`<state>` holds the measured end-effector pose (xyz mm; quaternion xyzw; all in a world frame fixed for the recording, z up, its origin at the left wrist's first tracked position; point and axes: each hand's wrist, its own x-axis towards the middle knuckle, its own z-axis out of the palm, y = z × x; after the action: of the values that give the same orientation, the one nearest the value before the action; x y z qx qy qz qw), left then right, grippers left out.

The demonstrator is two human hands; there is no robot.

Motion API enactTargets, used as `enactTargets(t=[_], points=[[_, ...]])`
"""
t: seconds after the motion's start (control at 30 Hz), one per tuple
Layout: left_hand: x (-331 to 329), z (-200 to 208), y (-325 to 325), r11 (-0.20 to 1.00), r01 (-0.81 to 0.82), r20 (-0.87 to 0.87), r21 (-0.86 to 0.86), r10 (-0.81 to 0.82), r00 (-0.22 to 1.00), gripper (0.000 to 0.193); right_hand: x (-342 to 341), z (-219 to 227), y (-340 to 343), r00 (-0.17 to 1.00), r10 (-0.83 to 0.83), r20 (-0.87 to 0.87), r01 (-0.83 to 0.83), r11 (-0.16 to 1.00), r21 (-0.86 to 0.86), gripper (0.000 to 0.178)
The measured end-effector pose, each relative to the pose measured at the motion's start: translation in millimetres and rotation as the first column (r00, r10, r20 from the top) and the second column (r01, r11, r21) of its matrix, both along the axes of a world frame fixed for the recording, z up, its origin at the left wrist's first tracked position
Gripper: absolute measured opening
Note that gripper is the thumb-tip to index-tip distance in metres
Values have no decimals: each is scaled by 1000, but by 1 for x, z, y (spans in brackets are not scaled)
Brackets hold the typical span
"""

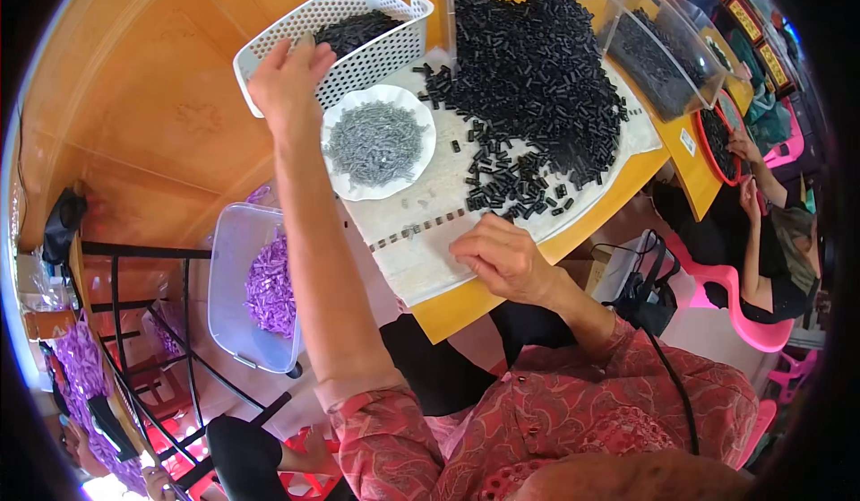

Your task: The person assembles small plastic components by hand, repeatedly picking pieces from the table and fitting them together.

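The black pieces (363, 31) lay in the white basket (381, 66), just beyond the plate (374, 93) of grey pieces (374, 144). My left hand (291, 75) was at the basket, fingers partly spread; I couldn't tell if they held anything. My right hand (500, 254) was curled, nearer me and right of the plate, its grip hidden. A heap of black tubes (537, 80) lay right of the plate; farther right, the yellow tabletop (683, 168) bore a white label (688, 141), too small to read.

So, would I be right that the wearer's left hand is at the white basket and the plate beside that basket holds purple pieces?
Not quite: the head view shows grey pieces on the white plate, not purple ones; the left hand is indeed at the basket.
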<state>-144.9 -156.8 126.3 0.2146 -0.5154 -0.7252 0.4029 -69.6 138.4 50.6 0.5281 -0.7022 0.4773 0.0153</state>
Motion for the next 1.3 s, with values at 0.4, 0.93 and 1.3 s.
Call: enactTargets(t=[0.4, 0.93, 1.3], points=[[94, -53, 112, 997, 33, 6, 65, -33, 999, 29, -42, -10, 25, 950, -304, -71, 307, 951, 39, 9], [136, -92, 158, 935, 256, 56, 246, -278, 959, 19, -82, -14, 19, 696, -644, -317, 718, 634, 289, 12], [142, -93, 169, 795, 590, 280, 141, -604, 747, 12, -87, -18, 16, 741, -621, -256, 668, 642, 376, 8]])
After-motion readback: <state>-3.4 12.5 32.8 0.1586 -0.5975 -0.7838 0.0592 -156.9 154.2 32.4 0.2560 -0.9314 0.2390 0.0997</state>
